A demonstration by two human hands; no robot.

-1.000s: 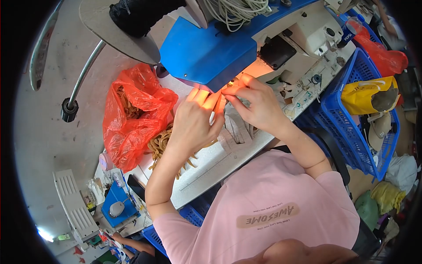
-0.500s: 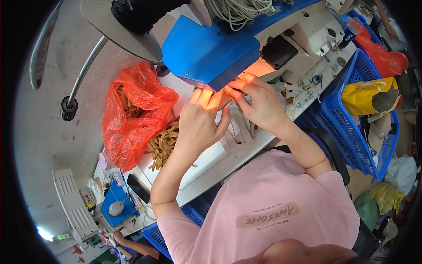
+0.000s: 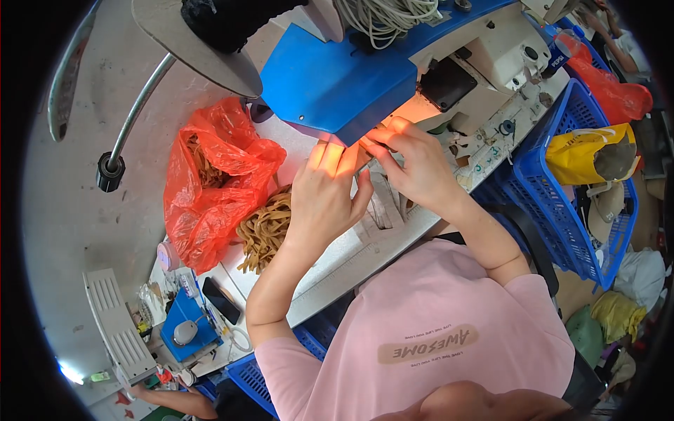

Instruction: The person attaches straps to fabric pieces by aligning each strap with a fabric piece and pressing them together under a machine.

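Observation:
My left hand [image 3: 324, 193] lies flat on the white sewing table [image 3: 330, 270], its fingertips reaching under the blue-covered head of the sewing machine [image 3: 337, 77] into the orange lamp light. Beside it my right hand [image 3: 414, 165] pinches a small piece at the needle area; the piece is mostly hidden by my fingers. A pile of tan straps [image 3: 263, 228] rests on the table just left of my left wrist.
A red plastic bag [image 3: 210, 179] of more tan straps sits at the table's left end. Blue crates [image 3: 562, 175] with a yellow bag [image 3: 590, 151] stand to the right. A phone [image 3: 221, 300] and a small blue machine [image 3: 184, 326] lie lower left, near another person's arm [image 3: 168, 400].
My left hand slid slightly right and forward along the table, uncovering more of the tan strap pile. My right hand stays at the needle area.

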